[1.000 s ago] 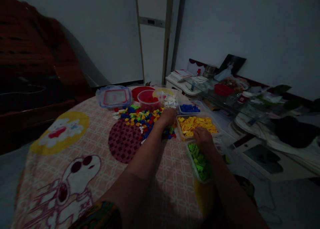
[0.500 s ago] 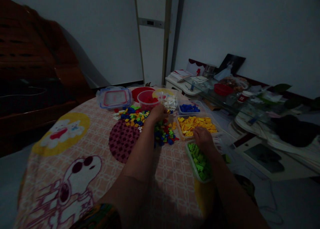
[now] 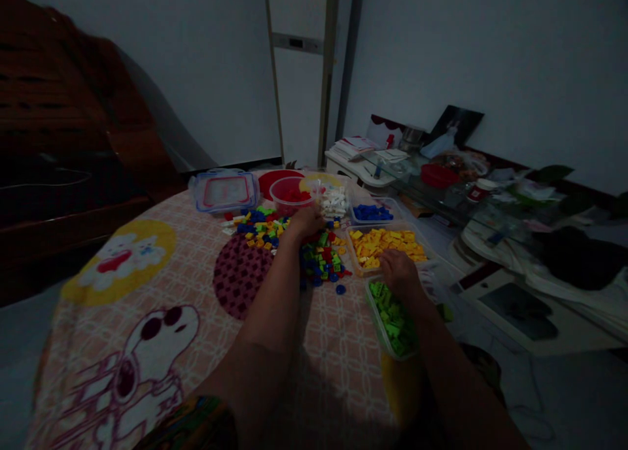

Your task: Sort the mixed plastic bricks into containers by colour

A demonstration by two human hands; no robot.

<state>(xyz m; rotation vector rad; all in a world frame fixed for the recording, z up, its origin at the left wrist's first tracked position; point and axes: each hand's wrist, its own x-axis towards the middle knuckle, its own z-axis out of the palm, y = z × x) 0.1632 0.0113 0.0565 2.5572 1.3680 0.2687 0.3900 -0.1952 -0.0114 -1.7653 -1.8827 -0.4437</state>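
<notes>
My left hand (image 3: pixel 305 222) is over the far part of a mixed pile of small bricks (image 3: pixel 321 257), just in front of the round tub of red bricks (image 3: pixel 290 196). Its fingertips are blurred in the dim light. At the near edge of the box of yellow bricks (image 3: pixel 387 244) is my right hand (image 3: pixel 400 271), its fingers curled together; anything between them is too small to make out. The box of green bricks (image 3: pixel 392 319) lies partly under my right wrist. White bricks (image 3: pixel 333 201) and a box of blue bricks (image 3: pixel 373 212) stand farther back.
A clear lidded container (image 3: pixel 226 191) and a red plate (image 3: pixel 267 180) are at the back of the round table (image 3: pixel 338 358). On the right stands a cluttered glass shelf (image 3: pixel 417 188); a wooden bench (image 3: pixel 88 110) is at the left.
My left hand has shifted slightly left and back. A round blue piece now lies apart at the pile's near right edge. My right hand has hardly moved.
</notes>
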